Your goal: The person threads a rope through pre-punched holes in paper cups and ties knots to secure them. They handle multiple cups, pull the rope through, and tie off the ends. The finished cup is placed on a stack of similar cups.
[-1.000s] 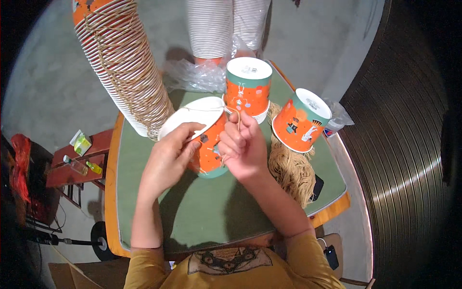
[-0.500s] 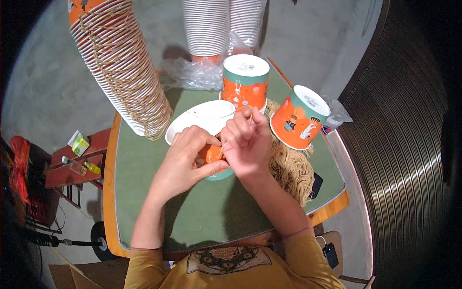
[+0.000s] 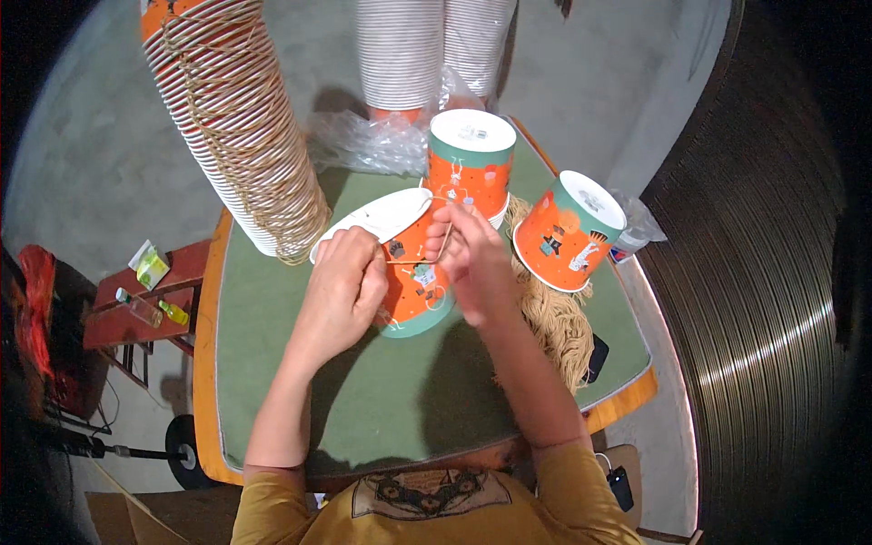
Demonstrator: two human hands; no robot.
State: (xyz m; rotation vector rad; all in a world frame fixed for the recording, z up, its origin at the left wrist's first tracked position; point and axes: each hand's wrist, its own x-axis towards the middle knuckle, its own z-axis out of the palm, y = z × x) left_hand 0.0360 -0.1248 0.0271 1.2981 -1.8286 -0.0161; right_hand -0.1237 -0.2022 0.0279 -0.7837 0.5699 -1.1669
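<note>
Head view: your left hand (image 3: 343,289) is curled around the string (image 3: 411,262) and your right hand (image 3: 472,252) pinches it, apparently to tension it across the tilted cup (image 3: 420,295) between them, over the green counter (image 3: 381,409).

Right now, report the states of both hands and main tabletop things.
Tan cord: running between both hands
Left hand: closed on cord
Right hand: partly curled, at cord
Near paper tub: tilted
Middle paper tub: upside down
Right paper tub: upside down
Left tub stack: nested
Cord hank: loose
Plastic bag: crumpled
</note>
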